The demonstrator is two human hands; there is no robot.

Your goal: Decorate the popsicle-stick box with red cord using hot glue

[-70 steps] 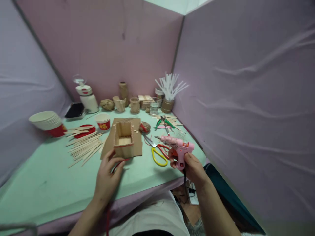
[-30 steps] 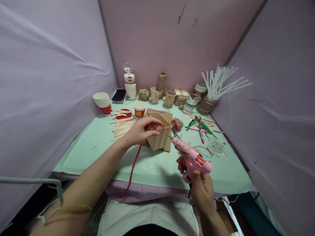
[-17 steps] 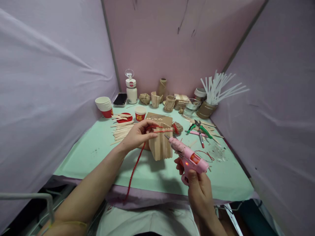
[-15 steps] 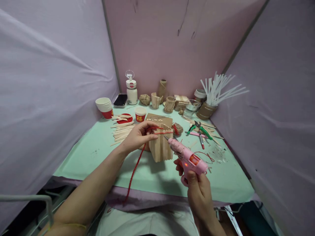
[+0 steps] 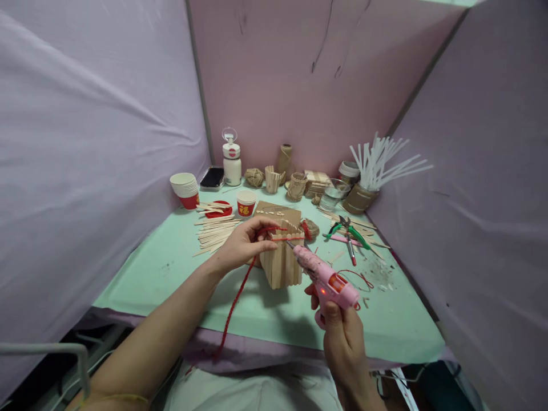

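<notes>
The left hand (image 5: 248, 242) sits half curled at the left of the box (image 5: 280, 268), holding yarn (image 5: 237, 299) by its rim, probably for control (a tail drapes near). The right hand (image 5: 345, 334) wraps the gun (image 5: 327, 279), its nozzle by the near wall, seemingly for close aim. The box is mid-scene, nearer than the cardboard (image 5: 291, 216).

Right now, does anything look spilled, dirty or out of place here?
Yes: pale scraps litter the table to the right of the pink glue gun, like uncleared debris; its barrel also looks grimy and blotched.
</notes>
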